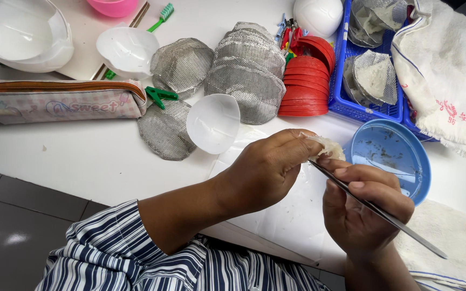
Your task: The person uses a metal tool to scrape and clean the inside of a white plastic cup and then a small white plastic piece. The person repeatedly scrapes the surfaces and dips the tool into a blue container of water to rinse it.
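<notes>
While my left hand (268,167) pinches a pale fibrous clump (327,145) and my right hand (360,207) grips thin metal tweezers (378,211), a round blue plastic dish (392,156) sits just beside them.

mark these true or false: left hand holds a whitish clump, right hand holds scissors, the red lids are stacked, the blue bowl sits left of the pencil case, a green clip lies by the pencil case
1. The left hand holds a whitish fibrous clump. True.
2. The right hand holds scissors. False: it holds slim metal tweezers, tip at the clump.
3. The red lids are stacked. True.
4. The blue bowl sits left of the pencil case. False: it is far to the right, beside the right hand.
5. A green clip lies by the pencil case. True.
</notes>
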